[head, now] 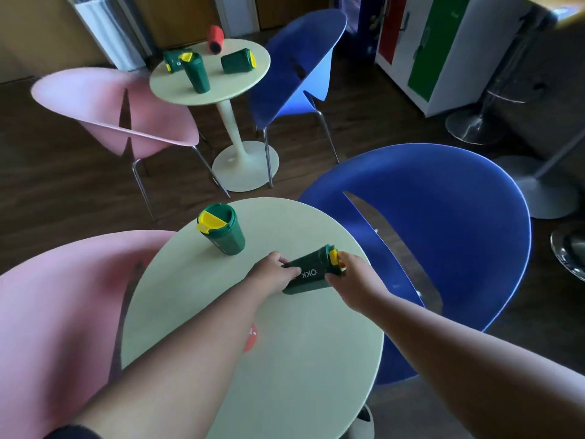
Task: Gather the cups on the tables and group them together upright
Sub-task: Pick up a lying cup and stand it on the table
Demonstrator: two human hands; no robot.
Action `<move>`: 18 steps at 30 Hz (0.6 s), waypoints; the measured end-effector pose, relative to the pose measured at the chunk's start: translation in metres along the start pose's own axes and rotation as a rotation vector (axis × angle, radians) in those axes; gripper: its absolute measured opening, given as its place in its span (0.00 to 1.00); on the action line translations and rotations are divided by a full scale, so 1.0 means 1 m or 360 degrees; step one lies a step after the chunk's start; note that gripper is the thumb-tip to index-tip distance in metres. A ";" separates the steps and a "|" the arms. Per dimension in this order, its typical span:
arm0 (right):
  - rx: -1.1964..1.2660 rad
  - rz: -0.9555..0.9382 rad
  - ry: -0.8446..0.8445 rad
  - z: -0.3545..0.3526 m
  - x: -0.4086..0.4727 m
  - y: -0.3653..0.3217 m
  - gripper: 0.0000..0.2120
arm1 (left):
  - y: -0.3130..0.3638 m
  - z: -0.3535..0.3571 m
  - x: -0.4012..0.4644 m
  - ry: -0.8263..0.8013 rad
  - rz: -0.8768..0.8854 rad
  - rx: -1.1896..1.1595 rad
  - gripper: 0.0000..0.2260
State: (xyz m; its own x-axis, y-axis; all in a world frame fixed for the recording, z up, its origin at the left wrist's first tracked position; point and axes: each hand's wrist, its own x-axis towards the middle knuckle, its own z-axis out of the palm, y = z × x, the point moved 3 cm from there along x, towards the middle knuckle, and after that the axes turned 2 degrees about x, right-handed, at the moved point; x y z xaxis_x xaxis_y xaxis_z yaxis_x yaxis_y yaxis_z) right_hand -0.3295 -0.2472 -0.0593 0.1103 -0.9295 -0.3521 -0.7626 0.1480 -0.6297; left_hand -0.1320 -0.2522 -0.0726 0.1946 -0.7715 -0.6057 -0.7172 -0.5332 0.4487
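Both hands (278, 274) hold cup (311, 274) sideways, lid rightward.

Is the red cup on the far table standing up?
No, the red cup lies on its side at the back of the far round pale table, its dark opening facing us.

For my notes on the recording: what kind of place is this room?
Probably a café or break lounge: small round pale tables on pedestals, pink and blue moulded plastic chairs, and green lidded takeaway cups.
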 end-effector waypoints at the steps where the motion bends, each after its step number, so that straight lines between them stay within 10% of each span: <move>1: -0.0028 -0.0044 -0.0001 0.002 -0.003 -0.005 0.11 | -0.004 -0.003 -0.001 -0.0006 0.0004 0.0032 0.15; 18: -0.0543 -0.0771 0.0007 0.051 -0.020 -0.096 0.24 | -0.054 -0.054 -0.019 0.0078 0.0376 0.0429 0.17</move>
State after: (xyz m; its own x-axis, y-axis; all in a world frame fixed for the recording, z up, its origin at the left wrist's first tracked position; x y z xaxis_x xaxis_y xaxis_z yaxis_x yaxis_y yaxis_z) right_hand -0.2256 -0.2251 -0.0270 0.4952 -0.8654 -0.0768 -0.7878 -0.4100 -0.4596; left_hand -0.0610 -0.2280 -0.0498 0.0294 -0.8817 -0.4709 -0.8955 -0.2326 0.3795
